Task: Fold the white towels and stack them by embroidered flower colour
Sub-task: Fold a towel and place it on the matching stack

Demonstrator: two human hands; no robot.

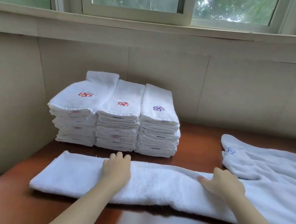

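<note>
Left hand [116,169] and right hand [222,185] rest flat on a long folded towel [154,188] (three stacks [118,122] behind).

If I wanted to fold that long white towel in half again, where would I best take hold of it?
Probably the free left short end of the long towel, coming from the left and pinching both corners. That end lies flat and bare on the table, whereas the right end runs into the loose towels.
</note>
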